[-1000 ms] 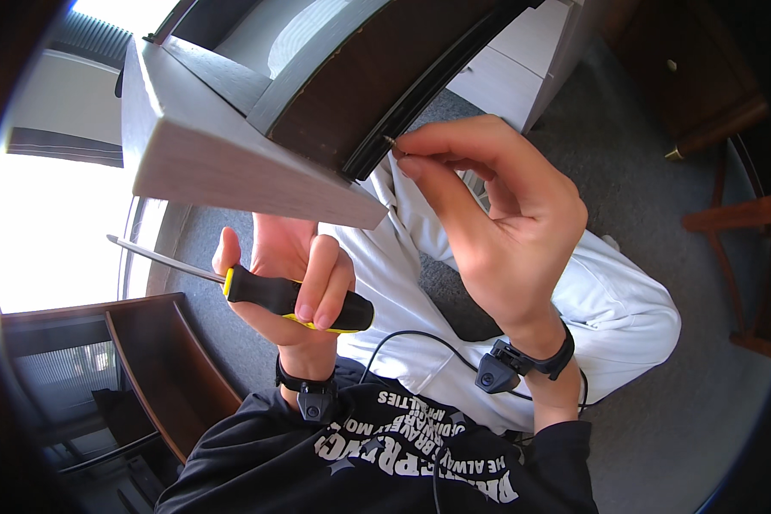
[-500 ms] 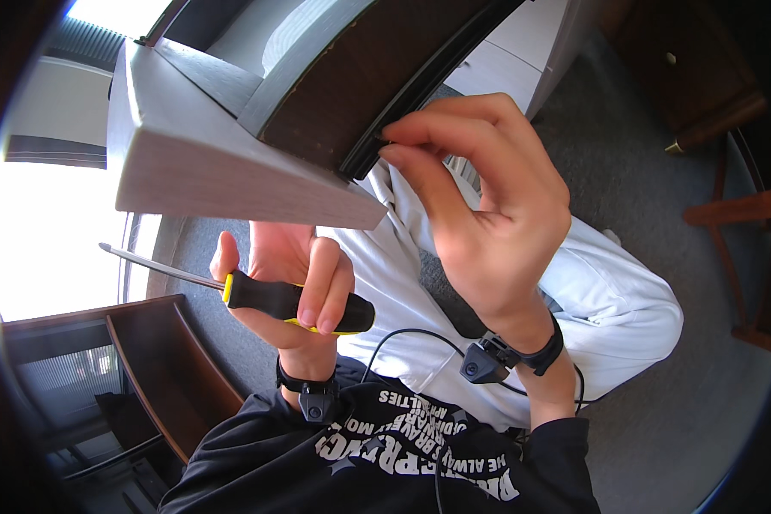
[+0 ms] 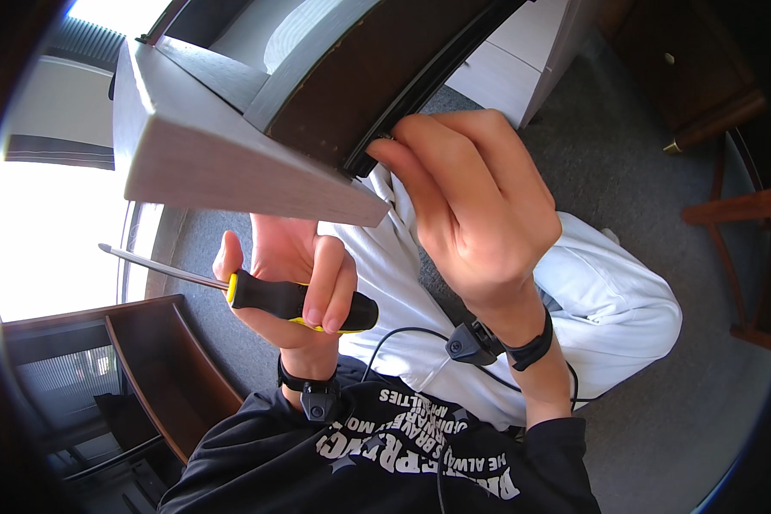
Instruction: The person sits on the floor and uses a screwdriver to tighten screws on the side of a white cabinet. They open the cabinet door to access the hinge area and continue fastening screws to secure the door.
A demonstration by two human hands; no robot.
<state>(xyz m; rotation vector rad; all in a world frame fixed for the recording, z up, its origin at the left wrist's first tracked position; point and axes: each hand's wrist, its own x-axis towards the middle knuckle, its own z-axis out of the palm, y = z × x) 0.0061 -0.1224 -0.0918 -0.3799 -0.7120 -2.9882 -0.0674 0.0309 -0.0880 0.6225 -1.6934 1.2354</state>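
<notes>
My left hand [image 3: 304,265] is closed round the handle of a screwdriver [image 3: 304,301] with a black and yellow grip. Its metal shaft points to the left, and the thumb and some fingers stand off the handle. At the black drawer slide [image 3: 403,107], my right hand [image 3: 488,206] is closed in a pinch, thumb and forefinger against the slide's near end. Something tiny with a metallic glint shows at these fingertips, too small to name. The slide runs along the dark brown side of a drawer [image 3: 334,77], whose pale wood-grain front panel [image 3: 248,167] faces the lower left.
Both wrists wear small cameras on black straps, with a black cable [image 3: 411,330] across my lap. A brown shelf unit [image 3: 167,368] stands at the lower left. A white cabinet [image 3: 505,77], a dark wooden cabinet [image 3: 685,77] and a reddish wooden frame [image 3: 728,210] are beyond on the right.
My right hand has turned at the wrist, its knuckles tipping over, with the fingertips still at the slide. The drawer has shifted very slightly. The left hand and screwdriver have hardly moved.
</notes>
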